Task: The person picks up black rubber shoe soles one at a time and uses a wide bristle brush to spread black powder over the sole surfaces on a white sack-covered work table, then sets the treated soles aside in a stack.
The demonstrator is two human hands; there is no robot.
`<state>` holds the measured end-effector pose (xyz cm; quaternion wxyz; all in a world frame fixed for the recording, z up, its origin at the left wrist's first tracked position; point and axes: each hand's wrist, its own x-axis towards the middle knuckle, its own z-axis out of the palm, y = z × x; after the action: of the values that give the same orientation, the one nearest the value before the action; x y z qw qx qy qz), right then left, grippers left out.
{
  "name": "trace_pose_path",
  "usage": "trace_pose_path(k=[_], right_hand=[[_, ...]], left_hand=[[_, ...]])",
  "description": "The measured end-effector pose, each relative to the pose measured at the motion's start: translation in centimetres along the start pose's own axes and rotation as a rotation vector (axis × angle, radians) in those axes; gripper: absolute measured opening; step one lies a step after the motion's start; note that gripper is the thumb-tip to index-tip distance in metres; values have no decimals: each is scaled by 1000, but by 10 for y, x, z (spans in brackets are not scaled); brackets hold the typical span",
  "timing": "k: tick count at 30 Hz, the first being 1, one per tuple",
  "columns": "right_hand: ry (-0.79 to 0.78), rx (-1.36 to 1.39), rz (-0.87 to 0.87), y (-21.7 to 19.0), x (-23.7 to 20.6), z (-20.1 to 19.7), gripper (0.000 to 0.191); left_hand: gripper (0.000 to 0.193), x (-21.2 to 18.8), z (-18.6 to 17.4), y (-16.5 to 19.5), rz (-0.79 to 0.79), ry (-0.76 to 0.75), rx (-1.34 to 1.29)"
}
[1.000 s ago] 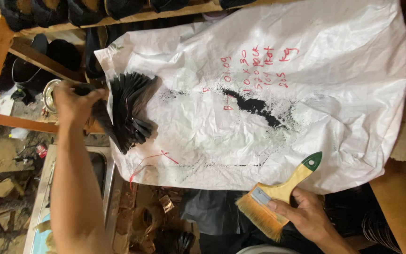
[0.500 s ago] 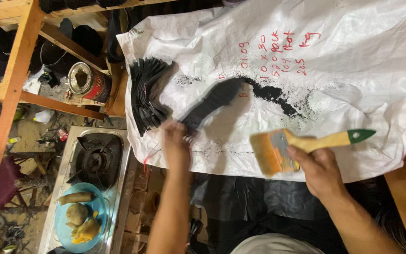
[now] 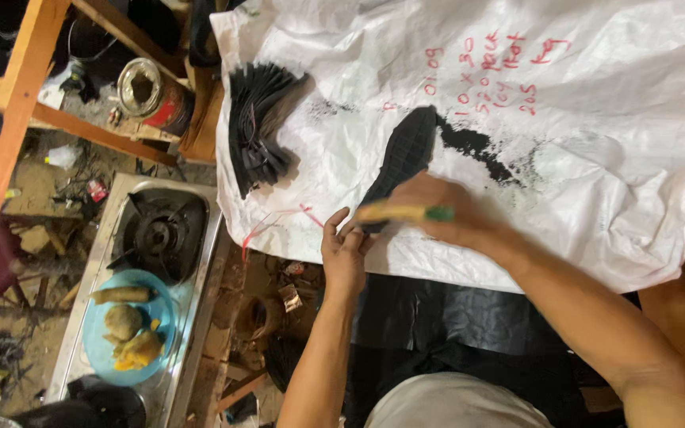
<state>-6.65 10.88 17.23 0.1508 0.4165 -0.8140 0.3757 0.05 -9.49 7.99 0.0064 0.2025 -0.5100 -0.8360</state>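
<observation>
Black sole [image 3: 402,158] slants up-right from pinching left hand [image 3: 344,252]; right hand [image 3: 445,212], fist on brush [image 3: 404,212], crosses its heel.

We see a black sole-shaped piece [image 3: 403,158] lying flat and slanted on the white sack, its lower end under our hands. The brush [image 3: 403,212], its handle yellow with a green tip, lies across that end, blurred.
</observation>
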Motion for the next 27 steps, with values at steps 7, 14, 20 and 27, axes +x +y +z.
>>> trace_pose_path(k=[7, 14, 20, 27], right_hand=[[-169, 89, 69, 5, 10, -19, 27], [-229, -63, 50, 20, 30, -13, 19], [-224, -361, 371, 60, 57, -24, 23], [-197, -267, 427, 91, 59, -16, 29]], left_hand=[[46, 2, 5, -1, -2, -19, -65], [46, 4, 1, -18, 46, 1, -86], [45, 4, 3, -19, 21, 20, -103], [45, 0, 5, -13, 40, 23, -72]])
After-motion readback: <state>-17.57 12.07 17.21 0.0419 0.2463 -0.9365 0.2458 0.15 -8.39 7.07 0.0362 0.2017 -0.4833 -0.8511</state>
